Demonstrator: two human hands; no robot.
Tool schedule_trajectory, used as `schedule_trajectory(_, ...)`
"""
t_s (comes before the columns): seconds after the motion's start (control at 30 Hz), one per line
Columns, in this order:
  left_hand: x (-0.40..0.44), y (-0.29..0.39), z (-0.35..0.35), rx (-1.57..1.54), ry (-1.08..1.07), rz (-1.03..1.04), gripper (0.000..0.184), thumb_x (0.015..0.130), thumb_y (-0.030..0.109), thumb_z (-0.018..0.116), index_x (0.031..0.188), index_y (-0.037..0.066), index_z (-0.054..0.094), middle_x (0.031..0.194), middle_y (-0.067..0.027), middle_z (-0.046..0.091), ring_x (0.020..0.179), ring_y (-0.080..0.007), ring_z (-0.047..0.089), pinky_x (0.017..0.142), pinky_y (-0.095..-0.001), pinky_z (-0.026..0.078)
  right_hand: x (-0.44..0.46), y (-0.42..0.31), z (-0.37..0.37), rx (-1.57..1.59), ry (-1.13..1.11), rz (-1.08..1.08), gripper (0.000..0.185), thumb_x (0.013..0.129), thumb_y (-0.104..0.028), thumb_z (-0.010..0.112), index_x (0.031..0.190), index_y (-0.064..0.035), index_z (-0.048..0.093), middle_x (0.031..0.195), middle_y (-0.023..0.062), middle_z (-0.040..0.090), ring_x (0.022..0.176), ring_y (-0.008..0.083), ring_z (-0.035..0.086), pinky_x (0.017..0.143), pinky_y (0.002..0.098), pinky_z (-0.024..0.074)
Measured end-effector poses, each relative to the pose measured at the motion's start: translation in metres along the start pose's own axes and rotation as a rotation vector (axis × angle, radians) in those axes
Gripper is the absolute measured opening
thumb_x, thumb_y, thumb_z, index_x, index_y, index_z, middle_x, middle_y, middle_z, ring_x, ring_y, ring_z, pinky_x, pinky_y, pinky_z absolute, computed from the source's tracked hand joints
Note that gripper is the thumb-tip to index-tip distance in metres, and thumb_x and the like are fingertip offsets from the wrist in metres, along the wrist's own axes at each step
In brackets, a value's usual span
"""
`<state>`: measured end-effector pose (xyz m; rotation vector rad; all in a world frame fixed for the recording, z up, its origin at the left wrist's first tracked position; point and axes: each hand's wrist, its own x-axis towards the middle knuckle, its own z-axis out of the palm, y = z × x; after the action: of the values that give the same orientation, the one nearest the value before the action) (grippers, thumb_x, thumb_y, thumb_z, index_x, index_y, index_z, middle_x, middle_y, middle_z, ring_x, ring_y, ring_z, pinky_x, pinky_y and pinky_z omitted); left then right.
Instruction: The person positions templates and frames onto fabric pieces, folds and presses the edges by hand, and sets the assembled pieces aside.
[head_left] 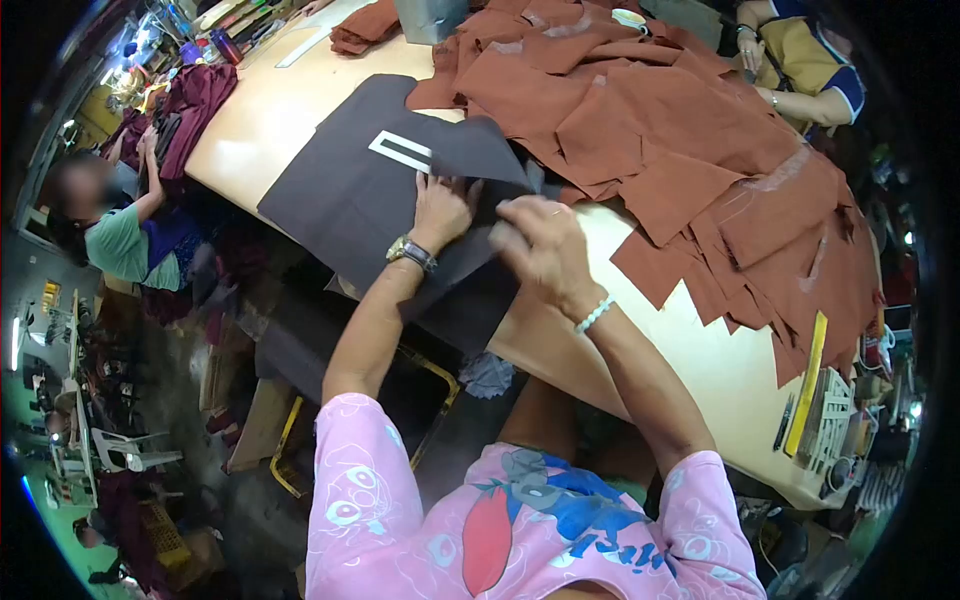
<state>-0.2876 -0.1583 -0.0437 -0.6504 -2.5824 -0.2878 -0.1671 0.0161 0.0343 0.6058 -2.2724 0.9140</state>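
Note:
Dark grey-brown fabric (330, 180) lies across the table, its near part hanging over the front edge. On it rests a white rectangular template (390, 145) with a long slot, its right end by my left fingertips. My left hand (443, 212), with a watch on the wrist, presses on the fabric with fingers stretched and spread. To its right, my right hand (545, 245), wearing a beaded bracelet, is over the fabric's right edge. Motion smears its fingers, so I cannot tell whether it grips the cloth. The fabric's right side is raised or folded near both hands.
A large heap of rust-brown fabric pieces (700, 170) covers the right of the table (640, 270). A yellow ruler (806, 385) and a white plastic basket (832, 420) are at the right end. One person (130, 225) handles maroon cloth at left; another (810, 65) is at far right.

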Motion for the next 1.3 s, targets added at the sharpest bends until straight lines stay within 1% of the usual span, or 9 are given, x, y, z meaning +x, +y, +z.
schedule_trajectory(0.17,0.003,0.017,-0.014,-0.056,0.083,-0.029,0.047,0.088,0.034,0.052,0.123,0.004,0.053,0.131,-0.0224,0.045,0.125,-0.0393,0.037,0.100,-0.0571,0.030,0.024,0.050,0.018,-0.236,0.110,0.496,0.018,0.086,-0.011,0.048,0.095,0.0011,0.058,0.088,0.0196,0.059,0.074,0.0371,0.059,0.071,0.0423,0.0480)
schedule_trajectory(0.37,0.002,0.016,-0.017,-0.058,0.022,0.010,0.046,0.088,0.035,0.053,0.124,0.007,0.053,0.132,-0.0194,0.046,0.124,-0.0370,0.038,0.099,-0.0538,0.032,0.034,0.059,0.010,0.725,0.693,0.992,0.021,0.086,-0.003,0.038,0.097,0.0022,0.055,0.084,0.0144,0.060,0.064,0.0198,0.060,0.056,0.0334,0.0497)
schedule_trajectory(0.5,0.003,0.011,-0.014,-0.009,-0.045,0.018,0.043,0.088,0.026,0.052,0.128,0.012,0.049,0.134,-0.0172,0.044,0.126,-0.0358,0.038,0.099,-0.0547,0.033,0.019,0.050,0.004,0.514,0.150,1.033,0.020,0.086,0.000,0.043,0.095,0.0057,0.060,0.082,0.0160,0.066,0.076,0.0178,0.066,0.056,0.0305,0.0513)
schedule_trajectory(0.57,0.004,0.003,-0.004,0.017,-0.028,0.041,0.042,0.086,0.021,0.052,0.127,0.012,0.050,0.133,-0.0160,0.045,0.126,-0.0347,0.038,0.098,-0.0554,0.033,0.015,0.065,0.020,0.156,0.012,0.780,0.027,0.082,-0.014,0.058,0.100,0.0061,0.058,0.091,0.0236,0.065,0.085,0.0333,0.065,0.075,0.0416,0.0511)
schedule_trajectory(0.73,0.003,0.005,-0.008,-0.005,-0.098,0.022,0.053,0.080,0.017,0.056,0.131,0.013,0.045,0.137,-0.0162,0.040,0.129,-0.0355,0.034,0.100,-0.0568,0.031,0.039,0.026,0.019,-0.313,-0.254,0.737,0.059,0.068,-0.026,0.069,0.110,0.0085,0.047,0.099,0.0304,0.061,0.093,0.0410,0.061,0.081,0.0446,0.0478)
schedule_trajectory(0.83,0.003,0.010,-0.015,-0.002,-0.095,0.012,0.059,0.077,0.030,0.061,0.131,0.010,0.045,0.137,-0.0176,0.039,0.129,-0.0363,0.033,0.101,-0.0572,0.029,0.046,0.070,0.029,0.134,0.026,0.898,0.061,0.063,-0.021,0.068,0.112,0.0087,0.045,0.095,0.0309,0.061,0.094,0.0401,0.061,0.080,0.0436,0.0489)
schedule_trajectory(0.97,0.004,0.021,-0.029,0.038,-0.124,0.022,0.055,0.083,0.028,0.056,0.132,0.008,0.043,0.138,-0.0188,0.038,0.129,-0.0361,0.034,0.101,-0.0569,0.029,0.070,0.074,-0.016,0.778,0.094,1.072,0.034,0.066,-0.008,0.065,0.094,0.0043,0.050,0.070,0.0103,0.059,0.052,0.0181,0.059,0.049,0.0326,0.0488)
schedule_trajectory(1.17,0.015,0.032,-0.039,-0.013,-0.078,0.227,0.058,0.083,0.029,0.055,0.135,0.007,0.039,0.138,-0.0192,0.038,0.128,-0.0367,0.034,0.101,-0.0547,0.030,0.095,0.090,-0.070,1.014,0.074,1.155,0.011,0.071,-0.009,0.064,0.076,-0.0061,0.055,0.066,0.0045,0.058,0.054,0.0128,0.058,0.045,0.0245,0.0427)
schedule_trajectory(1.3,0.033,0.042,-0.024,-0.031,-0.143,0.277,0.058,0.080,0.019,0.053,0.135,0.008,0.038,0.137,-0.0195,0.039,0.128,-0.0360,0.035,0.102,-0.0538,0.030,0.095,0.085,-0.083,1.092,0.088,1.202,0.017,0.073,-0.008,0.064,0.085,-0.0046,0.051,0.069,0.0047,0.057,0.054,0.0111,0.058,0.043,0.0196,0.0434)
